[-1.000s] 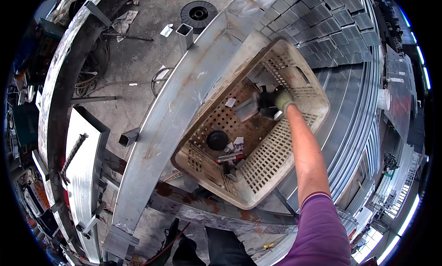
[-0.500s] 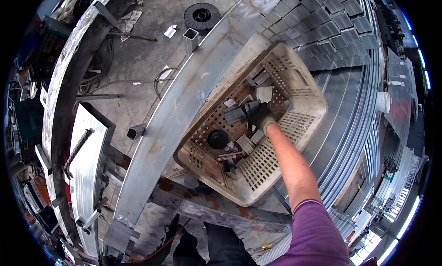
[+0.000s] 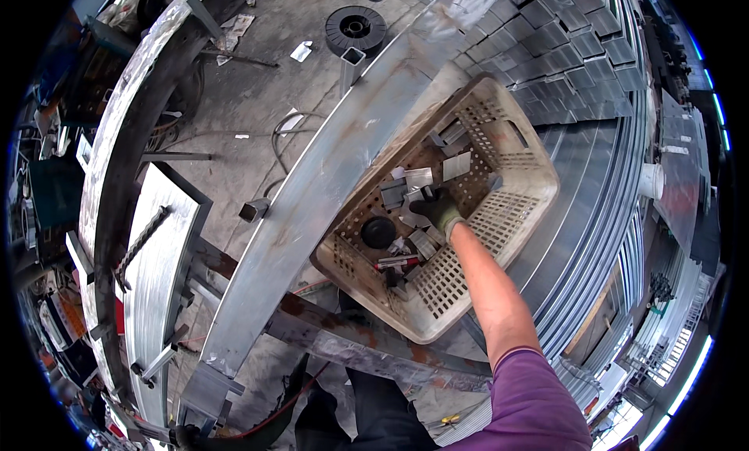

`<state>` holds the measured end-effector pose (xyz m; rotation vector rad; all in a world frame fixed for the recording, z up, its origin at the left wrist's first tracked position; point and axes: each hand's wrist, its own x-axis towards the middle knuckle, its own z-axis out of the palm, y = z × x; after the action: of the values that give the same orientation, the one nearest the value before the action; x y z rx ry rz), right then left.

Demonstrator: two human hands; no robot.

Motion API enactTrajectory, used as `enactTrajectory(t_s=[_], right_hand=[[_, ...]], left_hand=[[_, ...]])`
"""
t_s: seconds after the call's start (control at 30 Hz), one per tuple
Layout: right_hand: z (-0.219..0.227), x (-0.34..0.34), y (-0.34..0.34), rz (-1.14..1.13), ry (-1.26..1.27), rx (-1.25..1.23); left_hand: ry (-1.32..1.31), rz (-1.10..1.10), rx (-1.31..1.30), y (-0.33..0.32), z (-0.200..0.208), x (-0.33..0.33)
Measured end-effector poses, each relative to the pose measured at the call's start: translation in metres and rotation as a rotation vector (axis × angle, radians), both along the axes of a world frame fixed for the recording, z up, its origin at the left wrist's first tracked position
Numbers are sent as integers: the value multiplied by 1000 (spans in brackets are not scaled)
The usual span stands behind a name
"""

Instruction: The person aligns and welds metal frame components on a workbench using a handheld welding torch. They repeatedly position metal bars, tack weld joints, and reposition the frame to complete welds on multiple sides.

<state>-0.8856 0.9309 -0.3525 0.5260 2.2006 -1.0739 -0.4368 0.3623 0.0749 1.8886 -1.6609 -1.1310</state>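
Note:
My right hand (image 3: 438,210), in a dark glove with a pale green cuff, reaches down into a beige perforated plastic basket (image 3: 537,187). Its fingers are curled around a small spot hidden from above, so what they hold cannot be made out. Close to the fingertips lie short grey metal pieces (image 3: 393,193) and a pale flat metal piece (image 3: 419,178). Another pale plate (image 3: 457,165) rests farther up in the basket. Nearer me are a round black cap (image 3: 378,232) and a red-and-white tube-like item (image 3: 396,261). My left hand is out of sight.
A long steel beam (image 3: 292,189) runs diagonally left of the basket. Stacked square metal tubes (image 3: 546,41) and long metal profiles (image 3: 581,178) stand on the right. A black spool (image 3: 356,31) lies on the floor; a drill bit (image 3: 144,244) sits on a metal beam.
The view has shifted slightly, moving the scene rightward. My right hand has drawn back toward me from the grey metal pieces, and a pale flat piece now shows beyond it.

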Motion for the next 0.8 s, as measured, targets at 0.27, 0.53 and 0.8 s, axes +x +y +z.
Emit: enactTrajectory(t_s=[0.27, 0.53, 0.8], right_hand=[[30, 17, -56, -26, 56, -4], [103, 7, -90, 835, 183, 224], [87, -44, -110, 1239, 105, 184]], left_hand=[[-42, -68, -18, 8, 9, 0], [-44, -189, -45, -13, -13, 42], [-98, -15, 62, 4, -3, 23]])
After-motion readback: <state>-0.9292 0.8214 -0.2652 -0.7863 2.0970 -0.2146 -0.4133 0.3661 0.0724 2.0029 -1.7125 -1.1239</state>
